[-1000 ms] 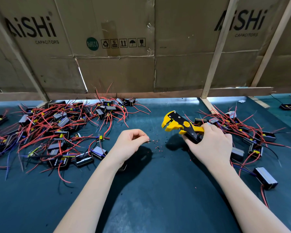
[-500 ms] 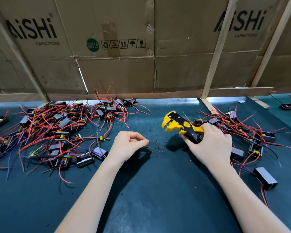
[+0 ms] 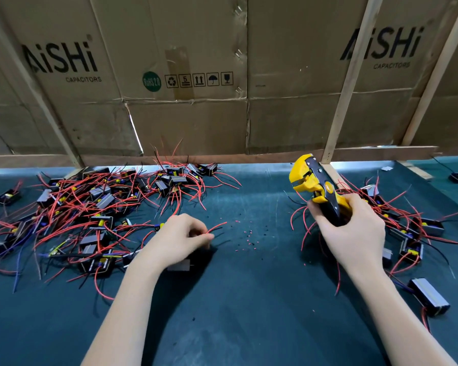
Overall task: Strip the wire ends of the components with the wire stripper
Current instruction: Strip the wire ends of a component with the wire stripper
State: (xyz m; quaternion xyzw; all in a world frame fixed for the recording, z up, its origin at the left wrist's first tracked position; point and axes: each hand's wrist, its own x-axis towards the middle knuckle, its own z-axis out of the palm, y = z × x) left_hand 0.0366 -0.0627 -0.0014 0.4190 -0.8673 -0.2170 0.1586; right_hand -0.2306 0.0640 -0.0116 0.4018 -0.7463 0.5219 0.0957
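Note:
My right hand [image 3: 354, 233] grips the handles of a yellow and black wire stripper [image 3: 315, 188], its jaws pointing up and away. My left hand [image 3: 177, 241] is curled over a small grey-sided component [image 3: 180, 265] and pinches red and black wires [image 3: 217, 227] that stick out to the right of its fingers. Most of that component is hidden under the hand. A large tangle of black components with red wires [image 3: 90, 207] lies to the left. A second pile of such components [image 3: 407, 228] lies to the right, behind my right hand.
Small red and black insulation scraps [image 3: 246, 236] dot the dark green mat [image 3: 236, 313] between my hands. A lone black component [image 3: 428, 299] lies at the right. Cardboard sheets [image 3: 196, 101] on wooden slats wall off the far edge.
My left hand, which held nothing before, now has a component under it with wires sticking out of its fingers. The wire stripper has tilted more upright.

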